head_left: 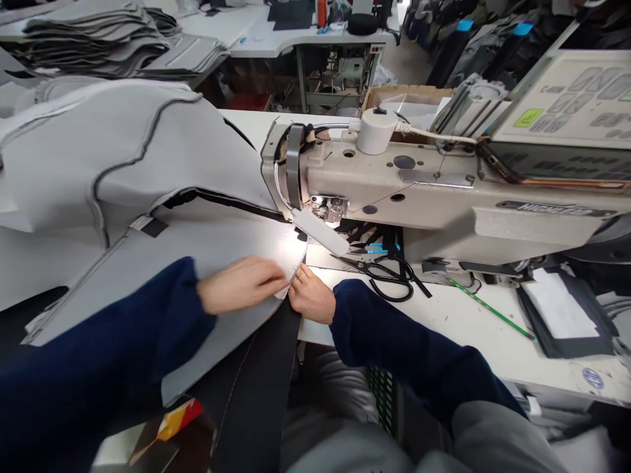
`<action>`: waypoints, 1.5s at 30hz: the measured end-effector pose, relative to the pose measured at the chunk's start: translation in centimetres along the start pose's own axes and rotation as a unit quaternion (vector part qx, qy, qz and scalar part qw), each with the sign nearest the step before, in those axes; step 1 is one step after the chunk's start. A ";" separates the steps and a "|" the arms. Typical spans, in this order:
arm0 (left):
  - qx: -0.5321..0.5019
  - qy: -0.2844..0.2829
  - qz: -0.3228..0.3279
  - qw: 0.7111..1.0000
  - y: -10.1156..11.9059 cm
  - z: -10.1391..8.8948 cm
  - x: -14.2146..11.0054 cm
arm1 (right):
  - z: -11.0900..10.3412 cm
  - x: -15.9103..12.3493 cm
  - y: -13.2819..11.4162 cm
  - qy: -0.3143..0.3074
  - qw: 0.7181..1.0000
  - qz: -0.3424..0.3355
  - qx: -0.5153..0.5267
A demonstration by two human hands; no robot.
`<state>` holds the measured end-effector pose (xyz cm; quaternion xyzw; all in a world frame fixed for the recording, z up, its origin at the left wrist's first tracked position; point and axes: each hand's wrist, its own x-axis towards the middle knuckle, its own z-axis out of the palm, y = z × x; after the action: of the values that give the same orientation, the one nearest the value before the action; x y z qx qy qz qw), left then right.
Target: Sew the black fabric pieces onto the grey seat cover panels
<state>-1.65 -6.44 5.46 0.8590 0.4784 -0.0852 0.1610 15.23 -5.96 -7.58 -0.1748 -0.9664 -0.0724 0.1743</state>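
Left hand open on grey panel, right hand pinching its edge; scissors, sewing machine beside

Your left hand lies flat with its fingers pointing right. Your right hand is just beside it, fingers pointing up.

White sewing table with black-handled scissors and a green pencil

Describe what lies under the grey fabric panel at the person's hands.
Below the grey fabric panel, under the left hand, a dark stitched sheet shows along its near edge. Everything else beneath the panel is covered, so it cannot be seen.
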 end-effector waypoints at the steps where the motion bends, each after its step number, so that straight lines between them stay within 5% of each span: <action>1: 0.028 0.032 -0.021 0.999 0.6 0.0 1.7 | 0.0 -0.1 0.0 -0.010 1.000 0.000 0.002; 7: 0.095 0.104 -0.147 0.979 1.3 3.9 7.7 | -0.6 -0.2 0.4 -0.066 0.996 0.034 0.044; 21: 0.116 -0.004 -0.105 0.988 0.8 3.6 7.3 | -2.4 -0.3 0.3 -0.088 0.995 0.040 -0.002; 32: 0.114 -0.009 -0.106 0.988 0.1 3.9 8.2 | -2.1 0.1 1.1 -0.092 0.994 0.053 -0.003; 39: 0.119 0.014 -0.082 0.989 -0.1 4.5 8.7 | -6.2 -1.1 -3.2 -0.225 0.972 0.053 0.050; 45: 0.100 0.017 -0.082 0.992 -0.4 4.6 9.1 | -5.1 -2.3 -8.4 -0.234 0.965 0.101 0.063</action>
<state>2.82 -0.68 -1.67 0.8303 0.5387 -0.1303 0.0586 15.82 -15.51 -4.35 -0.2718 -0.9602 0.0498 -0.0396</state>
